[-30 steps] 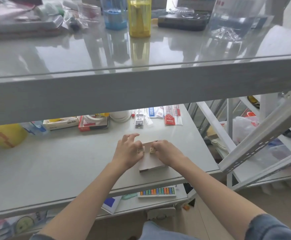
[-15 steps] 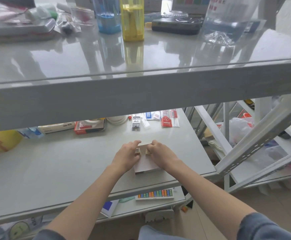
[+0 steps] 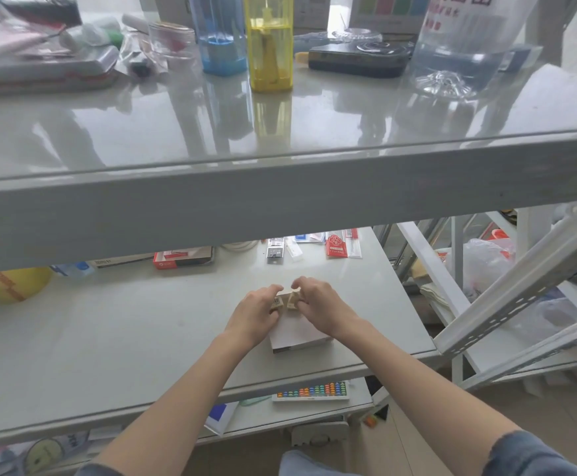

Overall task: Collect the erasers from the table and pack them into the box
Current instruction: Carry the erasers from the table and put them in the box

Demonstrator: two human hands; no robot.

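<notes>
My left hand (image 3: 258,309) and right hand (image 3: 318,304) each pinch an end flap of the box (image 3: 299,333) — closing it up, I judge. Next, tuck both flaps in squarely.

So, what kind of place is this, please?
Probably a stationery storeroom or small workshop, not a tidy office. Grey metal shelving holds loose packets of supplies, a yellow bottle and a colourful abacus, while both hands work at a small box.

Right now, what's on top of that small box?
Both hands, left and right, press small tan pieces against the box. Its contents are hidden.
</notes>
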